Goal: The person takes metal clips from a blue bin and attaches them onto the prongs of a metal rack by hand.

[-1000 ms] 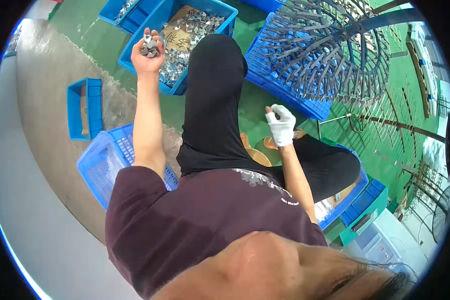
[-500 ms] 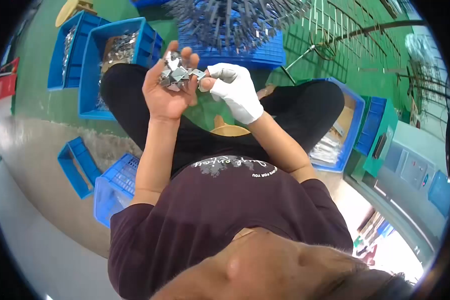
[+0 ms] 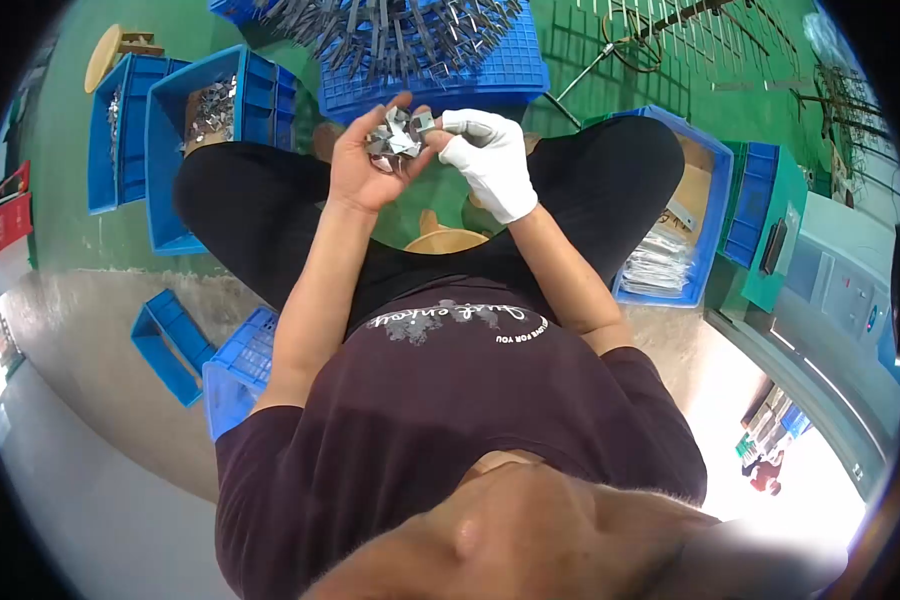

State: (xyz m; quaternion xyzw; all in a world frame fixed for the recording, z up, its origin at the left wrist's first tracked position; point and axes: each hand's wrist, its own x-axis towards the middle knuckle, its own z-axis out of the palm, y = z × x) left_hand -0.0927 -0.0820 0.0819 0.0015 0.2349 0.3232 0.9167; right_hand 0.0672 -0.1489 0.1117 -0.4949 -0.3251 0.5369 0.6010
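My left hand [image 3: 362,178] is bare, palm up, its fingers curled round a pile of small shiny metal pieces [image 3: 395,140]. Close against it on the right is my right hand [image 3: 492,165], in a white glove that leaves some fingertips bare. Its thumb and fingers pinch a small bent metal piece [image 3: 423,121] at the edge of the pile. Both hands are above the gap between my bent legs.
A rack of many dark metal strips [image 3: 400,35] stands over a blue crate [image 3: 510,75] ahead. Blue bins [image 3: 160,170] of metal parts are at left, and a blue bin [image 3: 710,215] with wrapped parts at right. A wooden stool [image 3: 445,240] shows between the legs.
The view has shifted, and the surroundings sit differently in it. My left hand has moved right in the view, closer to my right hand, still holding the pile.
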